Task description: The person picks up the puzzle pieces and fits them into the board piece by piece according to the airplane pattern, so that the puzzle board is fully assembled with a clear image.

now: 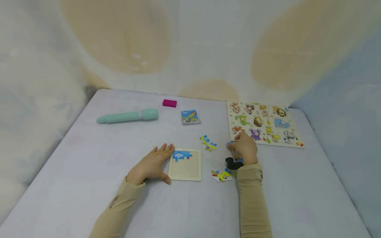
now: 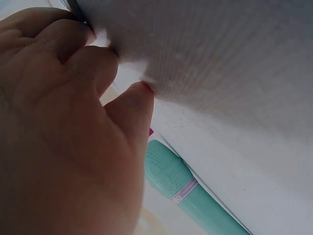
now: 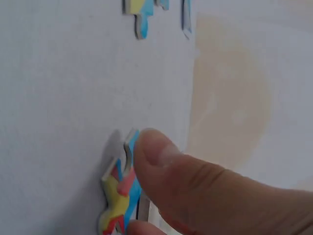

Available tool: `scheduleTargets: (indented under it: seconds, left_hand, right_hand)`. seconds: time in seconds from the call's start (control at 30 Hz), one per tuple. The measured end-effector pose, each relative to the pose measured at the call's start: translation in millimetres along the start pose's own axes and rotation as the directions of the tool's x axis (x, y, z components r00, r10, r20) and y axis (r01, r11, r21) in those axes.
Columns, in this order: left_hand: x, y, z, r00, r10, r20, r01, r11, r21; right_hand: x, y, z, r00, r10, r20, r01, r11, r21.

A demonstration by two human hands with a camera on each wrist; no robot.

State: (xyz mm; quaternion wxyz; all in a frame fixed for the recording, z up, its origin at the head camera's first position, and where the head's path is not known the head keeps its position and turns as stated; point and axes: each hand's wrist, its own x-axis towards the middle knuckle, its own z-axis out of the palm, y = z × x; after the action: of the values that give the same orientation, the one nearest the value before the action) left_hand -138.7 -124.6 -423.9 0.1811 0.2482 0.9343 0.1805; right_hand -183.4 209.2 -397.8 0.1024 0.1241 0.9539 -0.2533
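Observation:
My left hand [image 1: 151,165] lies with fingers spread at the left edge of a small square puzzle tray [image 1: 184,173]. Joined blue puzzle pieces [image 1: 181,154] fill part of the tray's top. To the right of the tray, my right hand [image 1: 247,150] pinches a puzzle piece [image 3: 120,198] coloured blue, yellow and red, low over the table. Its thumb [image 3: 161,156] presses on the piece's face in the right wrist view. Loose pieces [image 1: 221,175] lie below that hand, partly hidden by the wrist, and more pieces [image 1: 209,143] lie between tray and hand.
A large animal puzzle board [image 1: 244,114] lies at the back right, just beyond the right hand. At the back are a small picture packet [image 1: 190,117], a magenta block [image 1: 169,103] and a mint green pen-shaped case [image 1: 128,116]. A black wrist device [image 1: 233,164] sits on the right wrist.

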Motion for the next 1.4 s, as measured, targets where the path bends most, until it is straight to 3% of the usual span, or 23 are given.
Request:
scheduleTargets:
  seconds: [0.27, 0.43, 0.63, 0.73, 0.8, 0.9, 1.07, 1.17, 1.23, 1.33, 1.4]
  left_hand:
    - [-0.8, -0.8, -2.7, 1.000, 0.006, -0.003, -0.005, 1.000, 0.003]
    - [0.6, -0.8, 1.2, 1.000, 0.008, -0.008, -0.008, 1.000, -0.011]
    - [0.4, -2.0, 2.2, 1.000, -0.009, -0.011, 0.009, 1.000, -0.016]
    - [-0.9, -2.2, 2.9, 1.000, -0.015, -0.001, 0.015, 1.000, -0.021]
    - [-1.1, -1.8, 3.0, 1.000, -0.014, 0.003, 0.014, 1.000, -0.020]
    - [0.4, -0.7, 1.5, 1.000, -0.007, -0.002, 0.007, 1.000, -0.019]
    - [4.3, 0.4, -2.2, 1.000, -0.006, -0.009, 0.006, 1.000, 0.011]
    - [6.5, 0.1, -4.3, 1.000, 0.001, 0.002, -0.001, 1.000, 0.024]
    - [7.9, -0.1, -4.6, 1.000, 0.009, 0.007, -0.009, 1.000, 0.018]
    - [10.0, 0.1, -3.0, 1.000, 0.015, 0.014, -0.015, 1.000, 0.010]
    - [11.1, 0.7, -2.1, 1.000, 0.023, 0.010, -0.023, 1.000, 0.000]
  right_hand:
    - [2.7, -5, 6, 0.999, 0.014, 0.029, -0.013, 0.999, -0.037]
    - [7.2, 8, 8, 0.999, -0.037, 0.029, 0.036, 0.999, 0.030]
    - [10.9, 24, 14, 0.996, -0.091, 0.009, 0.088, 0.981, 0.171]
    - [10.9, 31, 13, 0.995, -0.076, 0.064, 0.053, 0.953, 0.298]
    - [10.6, 34, 10, 0.991, -0.070, 0.116, 0.018, 0.918, 0.397]
    - [10.4, 33, 4, 0.981, -0.091, 0.172, -0.006, 0.870, 0.493]
    - [7.8, 10, 2, 0.942, -0.255, 0.217, 0.126, 0.870, 0.477]
    - [2.3, -10, 14, 0.904, -0.352, 0.242, 0.203, 0.853, 0.481]
    - [-1.6, -23, 25, 0.887, -0.380, 0.261, 0.215, 0.842, 0.495]
    - [-6.3, -35, 42, 0.874, -0.394, 0.284, 0.218, 0.841, 0.496]
    - [-7.9, -40, 51, 0.880, -0.385, 0.278, 0.228, 0.855, 0.465]
